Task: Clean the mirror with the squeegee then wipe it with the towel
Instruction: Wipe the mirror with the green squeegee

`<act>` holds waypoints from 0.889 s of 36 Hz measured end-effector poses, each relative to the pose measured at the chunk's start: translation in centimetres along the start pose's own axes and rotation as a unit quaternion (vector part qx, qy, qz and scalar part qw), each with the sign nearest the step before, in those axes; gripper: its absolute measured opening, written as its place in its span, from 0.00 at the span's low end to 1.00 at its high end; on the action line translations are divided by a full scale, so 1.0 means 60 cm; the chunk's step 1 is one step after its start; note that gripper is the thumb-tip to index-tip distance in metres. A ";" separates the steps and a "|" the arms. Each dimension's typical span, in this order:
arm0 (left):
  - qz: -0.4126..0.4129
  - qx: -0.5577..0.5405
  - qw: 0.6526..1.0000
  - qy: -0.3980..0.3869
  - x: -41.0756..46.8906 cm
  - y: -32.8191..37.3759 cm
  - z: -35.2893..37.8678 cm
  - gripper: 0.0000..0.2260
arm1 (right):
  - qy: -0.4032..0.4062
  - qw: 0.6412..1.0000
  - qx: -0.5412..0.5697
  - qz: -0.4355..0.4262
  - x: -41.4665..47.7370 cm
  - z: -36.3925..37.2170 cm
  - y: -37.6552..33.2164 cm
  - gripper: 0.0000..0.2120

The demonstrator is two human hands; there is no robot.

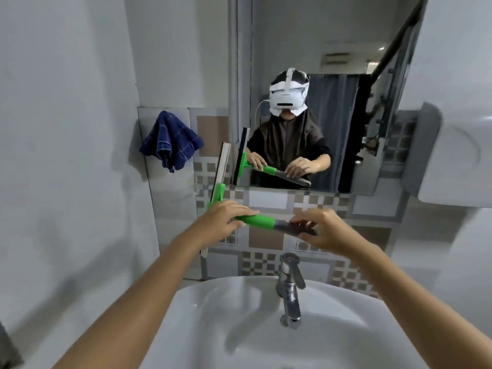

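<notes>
A blue checked towel (170, 141) is hanging bunched on the tiled wall, left of the mirror (319, 62). The left hand (223, 222) is wrapping closed around the green plastic neck of the squeegee (255, 219), its blade standing upright just left of the mirror's edge. The right hand (323, 230) is pinching the grey handle end. Below, the white basin (239, 328) is sitting with nothing visible in it, under a chrome tap (290, 288).
</notes>
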State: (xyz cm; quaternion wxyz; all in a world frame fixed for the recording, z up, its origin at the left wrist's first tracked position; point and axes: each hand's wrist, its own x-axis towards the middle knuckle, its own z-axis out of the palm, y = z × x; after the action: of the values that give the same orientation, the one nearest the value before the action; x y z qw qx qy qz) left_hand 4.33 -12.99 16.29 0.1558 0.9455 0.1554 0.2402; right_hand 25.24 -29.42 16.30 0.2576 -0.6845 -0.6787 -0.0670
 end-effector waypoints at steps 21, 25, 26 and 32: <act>0.159 0.055 0.974 0.154 0.210 0.087 -0.094 0.17 | 0.118 0.973 -0.190 -0.049 0.099 -0.216 0.027 0.20; 0.178 0.056 0.964 0.190 0.275 0.084 -0.156 0.21 | 0.151 0.959 -0.233 -0.065 0.152 -0.298 0.024 0.21; 0.187 0.058 0.960 0.202 0.292 0.082 -0.169 0.22 | 0.157 0.954 -0.245 -0.066 0.166 -0.318 0.024 0.21; 0.110 -0.011 0.930 0.351 0.373 0.023 -0.188 0.25 | 0.191 0.932 -0.300 -0.071 0.238 -0.433 0.023 0.22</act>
State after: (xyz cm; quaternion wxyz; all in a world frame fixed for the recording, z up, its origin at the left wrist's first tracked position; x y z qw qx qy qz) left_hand 17.67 -3.54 35.32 0.0743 0.8103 0.0922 0.5739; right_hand 34.27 -28.09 44.55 0.1595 -0.6544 -0.6116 -0.4150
